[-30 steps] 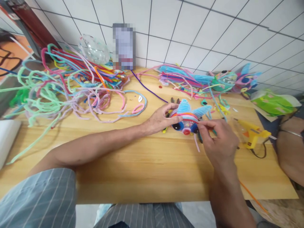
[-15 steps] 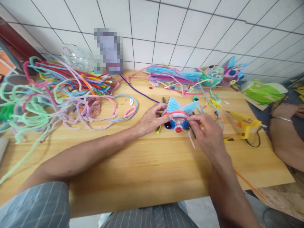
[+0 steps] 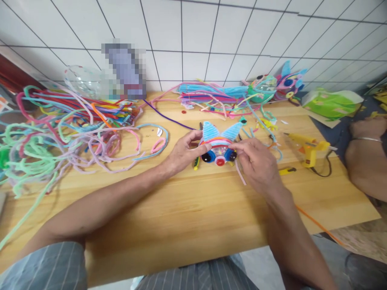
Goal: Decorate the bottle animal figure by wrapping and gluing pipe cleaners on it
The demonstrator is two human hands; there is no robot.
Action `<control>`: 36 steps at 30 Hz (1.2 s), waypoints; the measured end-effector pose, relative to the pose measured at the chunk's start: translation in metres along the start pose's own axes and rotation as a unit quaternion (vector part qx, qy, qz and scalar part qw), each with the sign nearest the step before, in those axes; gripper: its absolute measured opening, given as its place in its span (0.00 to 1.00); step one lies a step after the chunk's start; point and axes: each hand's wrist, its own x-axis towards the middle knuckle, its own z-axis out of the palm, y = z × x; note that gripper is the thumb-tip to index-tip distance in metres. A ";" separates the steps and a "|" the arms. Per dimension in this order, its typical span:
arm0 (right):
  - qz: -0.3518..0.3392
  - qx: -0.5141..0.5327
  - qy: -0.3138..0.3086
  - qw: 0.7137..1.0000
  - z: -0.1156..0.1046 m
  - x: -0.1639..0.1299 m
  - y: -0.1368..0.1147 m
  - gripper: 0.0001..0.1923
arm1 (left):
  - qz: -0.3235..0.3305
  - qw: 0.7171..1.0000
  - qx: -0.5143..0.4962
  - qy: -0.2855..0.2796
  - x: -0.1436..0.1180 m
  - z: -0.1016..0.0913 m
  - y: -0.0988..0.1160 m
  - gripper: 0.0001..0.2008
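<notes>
A pipe-cleaner animal figure with pointed light-blue ears, round blue-and-black eyes and a red button nose faces me above the wooden table. Its body between the eyes looks like clear plastic. My left hand grips its left side, thumb across the front below the ear. On the other side, the thumb and fingertips of my right hand pinch a pipe cleaner band at the figure's edge. Below that hand hangs a loose pale pink pipe cleaner; whether it joins the band is hidden by my fingers.
Tangled pipe cleaners cover the left of the table. Bundled blue pipe cleaners and another finished-looking figure stand along the tiled wall. At right lie a yellow glue gun, a yellow cutter and a green packet, near another person's arm.
The view has shifted, so most things appear further left. Both hands keep their grip on the figure, with the right fingers still pinched at its side.
</notes>
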 end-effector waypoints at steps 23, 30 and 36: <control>0.023 0.025 0.028 0.999 -0.001 0.000 0.003 0.10 | -0.016 1.000 -0.018 0.010 -0.001 0.002 0.002 0.28; 0.025 0.046 0.039 0.998 -0.001 0.000 0.001 0.09 | -0.016 1.000 -0.024 0.004 -0.002 0.002 0.005 0.26; 0.012 0.031 0.028 0.999 -0.002 0.001 -0.002 0.10 | -0.007 0.999 -0.041 0.000 -0.001 0.001 0.002 0.23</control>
